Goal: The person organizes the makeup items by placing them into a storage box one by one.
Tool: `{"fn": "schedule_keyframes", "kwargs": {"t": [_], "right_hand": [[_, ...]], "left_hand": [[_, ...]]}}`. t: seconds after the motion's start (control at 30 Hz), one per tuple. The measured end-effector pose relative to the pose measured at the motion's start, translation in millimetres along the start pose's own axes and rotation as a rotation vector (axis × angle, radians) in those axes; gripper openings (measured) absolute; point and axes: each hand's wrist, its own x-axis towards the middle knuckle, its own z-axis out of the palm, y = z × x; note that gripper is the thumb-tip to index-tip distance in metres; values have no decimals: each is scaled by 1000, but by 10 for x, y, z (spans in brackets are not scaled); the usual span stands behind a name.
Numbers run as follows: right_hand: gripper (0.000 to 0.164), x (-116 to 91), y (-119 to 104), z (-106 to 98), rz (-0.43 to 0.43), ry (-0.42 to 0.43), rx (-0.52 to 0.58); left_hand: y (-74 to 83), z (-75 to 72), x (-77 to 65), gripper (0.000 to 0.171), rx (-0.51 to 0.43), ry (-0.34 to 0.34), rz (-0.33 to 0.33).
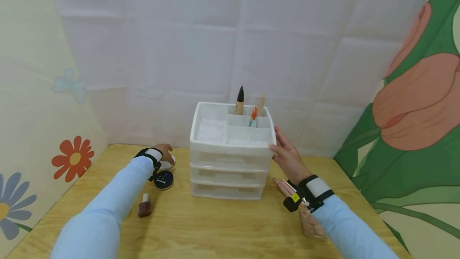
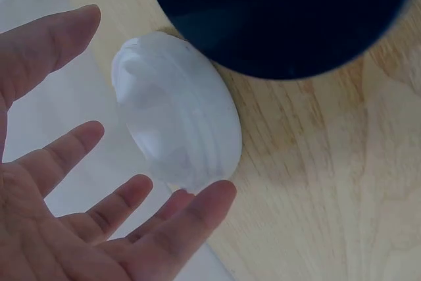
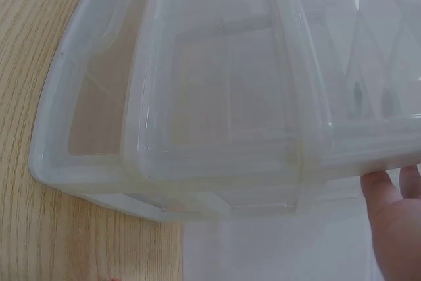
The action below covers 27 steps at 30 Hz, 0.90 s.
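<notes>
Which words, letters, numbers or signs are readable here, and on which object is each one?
"F": large, on the dark disc.
Small print on that disc: too blurred to read.
Marks on the black-tipped stick: too small to read.
Mark on the yellow tag: too small to read.

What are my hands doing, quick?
Left hand: open, fingers spread at the white container, not gripping it.
Right hand: touching the drawer box at its right side; can't tell whether it grips.
</notes>
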Motion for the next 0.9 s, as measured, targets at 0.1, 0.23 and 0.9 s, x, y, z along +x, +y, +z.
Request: {"fn": "schedule_keyframes", "kwargs": {"t": [0.1, 0.23, 0.9], "right_hand": [[64, 0, 6, -2, 3, 5, -4], [63, 6, 11, -4, -3, 3, 3], [62, -26, -2, 14, -22, -13, -17]], "left_hand": [[-7, 32, 20, 67, 10, 12, 8], [-47, 59, 62, 66, 59, 20, 25], [-132, 125, 86, 61, -95, 29, -68]]}}
